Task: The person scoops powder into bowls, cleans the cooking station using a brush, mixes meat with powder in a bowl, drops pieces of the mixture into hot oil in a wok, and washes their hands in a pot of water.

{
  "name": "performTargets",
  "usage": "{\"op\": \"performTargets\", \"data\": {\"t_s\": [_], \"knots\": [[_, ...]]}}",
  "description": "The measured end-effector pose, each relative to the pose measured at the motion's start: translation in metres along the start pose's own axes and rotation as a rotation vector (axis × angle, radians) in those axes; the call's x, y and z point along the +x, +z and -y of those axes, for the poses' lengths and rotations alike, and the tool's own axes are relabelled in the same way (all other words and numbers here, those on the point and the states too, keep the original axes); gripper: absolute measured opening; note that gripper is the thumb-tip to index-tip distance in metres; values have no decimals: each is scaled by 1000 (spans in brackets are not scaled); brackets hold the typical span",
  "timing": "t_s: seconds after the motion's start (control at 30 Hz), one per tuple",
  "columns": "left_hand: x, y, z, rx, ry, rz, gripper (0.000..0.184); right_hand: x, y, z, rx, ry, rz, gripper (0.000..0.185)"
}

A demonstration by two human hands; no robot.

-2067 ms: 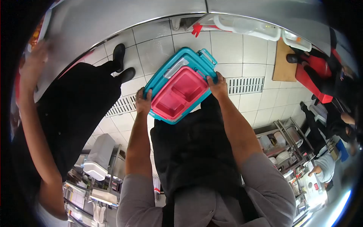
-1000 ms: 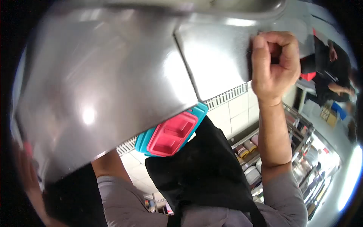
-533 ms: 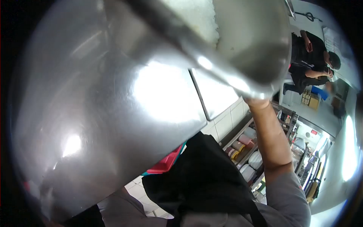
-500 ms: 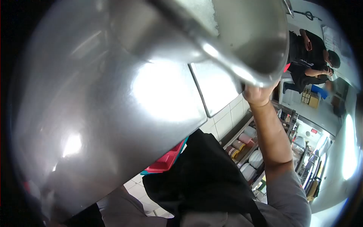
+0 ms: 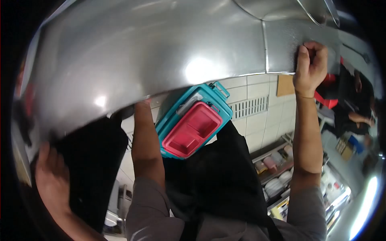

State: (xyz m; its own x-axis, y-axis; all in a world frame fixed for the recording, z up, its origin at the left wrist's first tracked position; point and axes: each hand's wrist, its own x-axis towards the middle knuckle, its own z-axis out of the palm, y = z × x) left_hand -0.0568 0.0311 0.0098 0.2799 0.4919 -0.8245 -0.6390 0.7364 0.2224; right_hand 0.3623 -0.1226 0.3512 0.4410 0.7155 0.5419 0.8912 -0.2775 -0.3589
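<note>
- Head view: steel counter (image 5: 152, 52) fills the top; its front edge runs over the tiled floor. A metal vessel shows in part at upper right.
- Black apron (image 5: 209, 180) below, at centre.
- Teal container (image 5: 208, 93): beyond the counter's front edge, in front of the apron, tilted in frame; handle at upper right. What bears its weight: can't tell.
- Pink tray (image 5: 193, 128): on top of the teal container, two compartments facing up. My read: that stacking is done; neither piece is up on the counter. What's left can't be judged from here.
- Right hand (image 5: 311, 72): raised near the counter's right end, well apart from the container. Fingers curled, narrow; can't tell if they grip anything.
- Left hand (image 5: 143, 106): just beside the container's left side, at the counter edge. Finger spread and contact hidden.
- Co-worker's hand (image 5: 52, 176): far left, blurred.
- Pale strip (image 5: 189, 105): beside the tray, on the container.
</note>
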Motion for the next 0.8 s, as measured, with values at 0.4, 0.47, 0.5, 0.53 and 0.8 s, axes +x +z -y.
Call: {"op": "performTargets", "data": {"t_s": [0.4,0.47,0.5,0.53,0.8], "knots": [[-166,-32,84,733,276,-394,58,-10,-13,-9,125,-58,121,21],[-181,-69,66,762,475,-605,56,-10,-18,-11,120,-138,121,19],[-178,-88,61,803,562,-759,58,-9,-20,-9,116,-119,121,18],[-167,-112,55,841,648,-917,59,-9,-21,-5,112,-100,122,17],[-122,-192,42,549,437,-352,71,-185,27,19,537,-30,626,33]]}}
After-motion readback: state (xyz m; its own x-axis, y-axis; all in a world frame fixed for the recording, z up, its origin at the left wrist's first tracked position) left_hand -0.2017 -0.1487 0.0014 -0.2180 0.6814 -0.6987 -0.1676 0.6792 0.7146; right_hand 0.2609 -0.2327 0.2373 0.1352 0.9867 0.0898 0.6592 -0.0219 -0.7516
